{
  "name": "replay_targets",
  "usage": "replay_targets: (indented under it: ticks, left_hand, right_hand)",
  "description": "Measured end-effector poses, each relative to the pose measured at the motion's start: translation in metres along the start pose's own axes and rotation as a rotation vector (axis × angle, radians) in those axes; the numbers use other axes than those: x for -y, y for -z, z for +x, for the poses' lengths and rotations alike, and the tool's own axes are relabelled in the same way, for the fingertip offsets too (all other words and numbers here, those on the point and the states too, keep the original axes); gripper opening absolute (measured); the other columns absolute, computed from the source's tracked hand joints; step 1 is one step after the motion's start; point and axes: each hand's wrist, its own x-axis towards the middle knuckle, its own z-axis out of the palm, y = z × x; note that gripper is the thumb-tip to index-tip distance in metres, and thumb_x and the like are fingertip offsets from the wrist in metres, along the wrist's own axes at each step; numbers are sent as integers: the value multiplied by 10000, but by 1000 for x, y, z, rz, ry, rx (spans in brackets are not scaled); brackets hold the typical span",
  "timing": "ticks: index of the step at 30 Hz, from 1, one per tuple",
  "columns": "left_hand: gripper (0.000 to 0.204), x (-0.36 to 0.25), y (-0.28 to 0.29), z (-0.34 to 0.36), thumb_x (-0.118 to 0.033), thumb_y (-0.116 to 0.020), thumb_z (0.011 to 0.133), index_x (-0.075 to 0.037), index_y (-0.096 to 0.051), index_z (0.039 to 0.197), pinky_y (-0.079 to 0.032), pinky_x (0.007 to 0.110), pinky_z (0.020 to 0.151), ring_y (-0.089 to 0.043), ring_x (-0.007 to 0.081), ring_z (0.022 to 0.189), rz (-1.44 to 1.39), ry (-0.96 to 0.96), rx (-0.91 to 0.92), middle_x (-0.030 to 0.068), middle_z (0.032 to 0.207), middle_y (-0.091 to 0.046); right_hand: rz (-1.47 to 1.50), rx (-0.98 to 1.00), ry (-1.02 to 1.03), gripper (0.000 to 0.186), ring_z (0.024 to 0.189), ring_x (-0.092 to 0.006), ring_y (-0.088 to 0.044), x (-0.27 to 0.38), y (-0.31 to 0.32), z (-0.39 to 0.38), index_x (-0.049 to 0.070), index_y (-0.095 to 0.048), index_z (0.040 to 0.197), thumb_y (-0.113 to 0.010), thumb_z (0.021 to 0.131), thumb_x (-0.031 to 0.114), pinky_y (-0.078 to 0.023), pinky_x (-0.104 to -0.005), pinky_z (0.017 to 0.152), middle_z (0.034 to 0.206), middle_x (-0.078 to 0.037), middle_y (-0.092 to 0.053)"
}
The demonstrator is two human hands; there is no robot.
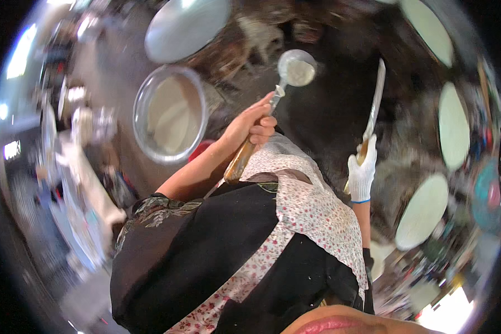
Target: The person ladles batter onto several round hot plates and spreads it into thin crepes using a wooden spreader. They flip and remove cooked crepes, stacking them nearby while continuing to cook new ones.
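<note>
My bare left hand [249,127] is closed round the wooden handle of a ladle [298,69], whose round metal bowl holds some off-white liquid. The handle's lower end reaches back beside my apron [303,209]. On the right, my right hand [362,175] wears a white knit glove and grips a long, narrow metal blade [377,100] by its wooden handle; its exact kind does not show. The blade stands away from the ladle, with its tip farthest from me. Left of the ladle is a round basin [141,125], part filled with off-white liquid.
Past the basin lies a large pale round lid or disc [186,30]. Several pale, flat rounds line the right side, among them one [453,127] and a nearer one [423,212]. Between my hands is a dark, blurred area [334,106]. A teal fan-like object [490,195] stands far right.
</note>
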Motion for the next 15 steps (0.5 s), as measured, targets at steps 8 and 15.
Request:
replay_targets:
  ticks: [8, 15]
  left_hand:
    - [531, -45, 257, -63, -228, -463, 1123, -228, -396, 1649, -427, 273, 449, -458, 86, 521, 171, -648, -976, -23, 690, -496]
    - [520, 4, 450, -1, -224, -523, 1074, -170, -506, 1591, -443, 315, 448, -522, 109, 520, 526, -353, -1324, 0, 651, -533]
  right_hand:
    - [257, 1009, 130, 518, 1426, -202, -535, 201, -172, 116, 9, -477, 1570, -594, 1079, 122, -388, -325, 1190, 1557, -160, -569]
    - [66, 1379, -257, 474, 1288, -170, -605, 221, -365, 124, 18, -578, 1495, -588, 1033, 122, -433, -281, 1109, 1435, -141, -672]
